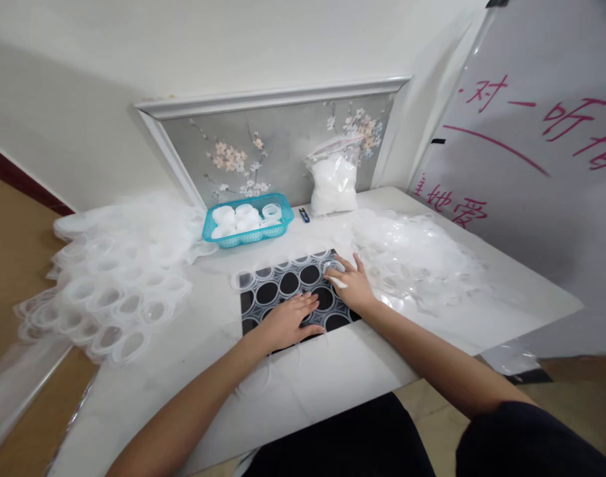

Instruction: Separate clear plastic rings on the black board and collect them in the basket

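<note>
A sheet of clear plastic with rows of ring outlines lies on a black mat [268, 291] on the white table. My left hand [288, 319] rests flat on the sheet near its front middle, fingers stretched and thumb apart. My right hand [353, 286] is at the sheet's far right corner. Its thumb and a finger are closed at a clear plastic ring [333, 265], while other fingers point away. Something white shows along one right finger; what it is I cannot make out.
A blue basket [248, 242] of white rings stands behind the mat, beside a small dark-blue tool [303, 215] and a bag of white material [334, 182]. Ring-cut plastic sheets [128, 281] pile up at left, and more clear plastic [417, 258] lies at right. A whiteboard [526, 199] stands right.
</note>
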### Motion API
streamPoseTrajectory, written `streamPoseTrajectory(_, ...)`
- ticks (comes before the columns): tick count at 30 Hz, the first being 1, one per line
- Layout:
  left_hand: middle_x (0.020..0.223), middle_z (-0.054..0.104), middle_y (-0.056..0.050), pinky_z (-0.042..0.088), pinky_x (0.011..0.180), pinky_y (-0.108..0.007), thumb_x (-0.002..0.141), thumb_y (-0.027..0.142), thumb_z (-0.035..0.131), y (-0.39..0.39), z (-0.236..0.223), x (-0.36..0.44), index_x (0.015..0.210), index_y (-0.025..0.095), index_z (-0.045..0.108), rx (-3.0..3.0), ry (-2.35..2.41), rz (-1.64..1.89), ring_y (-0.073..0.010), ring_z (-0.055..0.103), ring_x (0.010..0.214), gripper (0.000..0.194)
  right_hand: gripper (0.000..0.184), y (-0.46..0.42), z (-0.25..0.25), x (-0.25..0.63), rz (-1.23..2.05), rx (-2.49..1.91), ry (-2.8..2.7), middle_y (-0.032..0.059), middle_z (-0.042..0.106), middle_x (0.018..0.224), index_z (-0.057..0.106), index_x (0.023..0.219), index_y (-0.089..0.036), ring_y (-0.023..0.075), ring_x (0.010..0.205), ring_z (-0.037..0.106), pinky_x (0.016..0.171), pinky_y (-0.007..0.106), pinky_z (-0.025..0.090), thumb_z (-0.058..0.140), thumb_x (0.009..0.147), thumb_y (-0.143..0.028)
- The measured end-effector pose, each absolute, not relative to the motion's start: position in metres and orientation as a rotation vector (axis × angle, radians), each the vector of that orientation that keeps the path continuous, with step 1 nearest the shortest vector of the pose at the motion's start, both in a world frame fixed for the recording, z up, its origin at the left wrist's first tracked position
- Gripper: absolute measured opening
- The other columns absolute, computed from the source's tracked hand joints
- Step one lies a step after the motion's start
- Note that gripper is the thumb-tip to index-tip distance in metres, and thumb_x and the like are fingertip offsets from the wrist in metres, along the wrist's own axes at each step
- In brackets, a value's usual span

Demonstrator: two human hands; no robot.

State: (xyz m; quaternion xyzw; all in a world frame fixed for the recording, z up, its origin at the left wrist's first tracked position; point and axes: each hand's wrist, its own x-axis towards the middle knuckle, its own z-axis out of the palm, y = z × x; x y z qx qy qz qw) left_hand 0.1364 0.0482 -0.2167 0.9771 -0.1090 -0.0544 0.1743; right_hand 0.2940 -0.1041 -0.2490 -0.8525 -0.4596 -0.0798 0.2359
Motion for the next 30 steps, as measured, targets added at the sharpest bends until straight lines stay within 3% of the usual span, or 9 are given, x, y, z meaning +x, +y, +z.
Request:
streamPoseTrajectory(4,0.147,0.038,-0.009,0.025,0.116,-0.039,0.088,0.061,0.051,0.05,-0.214,0.135,0.139,0.018,0.046,2.729,-0.29,-0.183,-0.0232,0.034,0.139,0.067,0.033,-0.112,-0.209,0.342,-0.464,-2.449,-0.967,0.008,0.073,0.096,0.071,0.097,-0.021,0.0299,0.121,0.049,0.11,0.059,0.012,0.044,0.084,-0.009)
streamPoseTrajectory(7,0.148,0.037,-0.008,0.025,0.117,-0.037,0.088,0.061,0.052,0.052,-0.213,0.135,0.139,0.017,0.046,2.685,-0.274,-0.198,-0.0222,0.033,0.139,0.068,0.032,-0.133,-0.172,0.392,-0.82,-2.437,-0.528,0.0108,0.07,0.1,0.071,0.099,-0.017,0.0281,0.12,0.049,0.108,0.056,0.019,0.041,0.09,-0.018)
streamPoseTrajectory(9,0.147,0.037,-0.009,0.024,0.117,-0.038,0.087,0.06,0.052,0.053,-0.212,0.135,0.138,0.016,0.048,2.657,-0.263,-0.208,-0.0228,0.032,0.139,0.068,0.028,-0.15,-0.155,0.414,-0.828,-2.557,-0.403,0.0141,0.069,0.093,0.072,0.095,-0.012,0.0307,0.12,0.048,0.106,0.056,0.023,0.047,0.088,-0.023)
streamPoseTrajectory(13,0.148,0.037,-0.006,0.025,0.116,-0.04,0.089,0.06,0.05,0.059,-0.208,0.136,0.139,0.021,0.048,2.534,-0.263,-0.246,-0.0244,0.031,0.14,0.063,0.029,-0.169,-0.153,0.412,-0.62,-2.734,-0.3,0.0227,0.064,0.115,0.072,0.09,-0.007,0.0426,0.129,0.039,0.101,0.06,0.029,0.057,0.084,-0.03)
streamPoseTrajectory(16,0.148,0.04,-0.002,0.031,0.113,-0.037,0.09,0.056,0.05,0.077,-0.201,0.14,0.134,0.027,0.053,2.438,-0.173,-0.098,-0.0229,0.04,0.135,0.053,0.027,-0.159,-0.166,0.39,-0.552,-2.577,-0.524,0.0211,0.059,0.126,0.074,0.09,-0.009,0.0413,0.134,0.035,0.105,0.055,0.03,0.058,0.083,-0.03)
streamPoseTrajectory(20,0.123,0.064,-0.004,0.041,0.103,-0.034,0.087,0.054,0.052,0.13,-0.194,0.144,0.116,0.022,0.065,2.435,0.363,0.285,-0.0227,0.058,0.115,0.045,0.019,-0.115,-0.19,0.37,0.0,-2.21,-0.89,0.0137,0.068,0.112,0.075,0.083,-0.017,0.0316,0.125,0.05,0.1,0.043,0.041,0.061,0.08,-0.03)
streamPoseTrajectory(22,0.118,0.064,-0.011,0.044,0.097,-0.039,0.085,0.05,0.052,0.162,-0.195,0.142,0.116,0.016,0.064,2.443,0.56,0.353,-0.0266,0.06,0.106,0.047,0.019,-0.089,-0.202,0.369,0.241,-2.094,-0.86,0.0114,0.069,0.109,0.075,0.081,-0.017,0.0304,0.121,0.054,0.095,0.039,0.046,0.064,0.076,-0.032)
streamPoseTrajectory(25,0.112,0.063,-0.015,0.039,0.1,-0.046,0.073,0.042,0.062,0.198,-0.203,0.131,0.108,0.012,0.065,2.45,0.744,0.405,-0.032,0.055,0.108,0.046,0.021,-0.058,-0.218,0.375,0.422,-2.018,-0.826,0.0088,0.073,0.093,0.074,0.076,-0.014,0.0269,0.101,0.063,0.082,0.032,0.05,0.068,0.072,-0.034)
streamPoseTrajectory(30,0.091,0.062,-0.007,0.047,0.085,-0.037,0.061,0.037,0.067,0.215,-0.219,0.119,0.081,0.016,0.065,2.391,0.712,0.354,-0.0247,0.059,0.09,0.029,0.023,-0.043,-0.231,0.387,0.584,-1.966,-0.831,0.0038,0.068,0.065,0.074,0.073,-0.012,0.0154,0.062,0.06,0.061,0.026,0.047,0.069,0.067,-0.033)
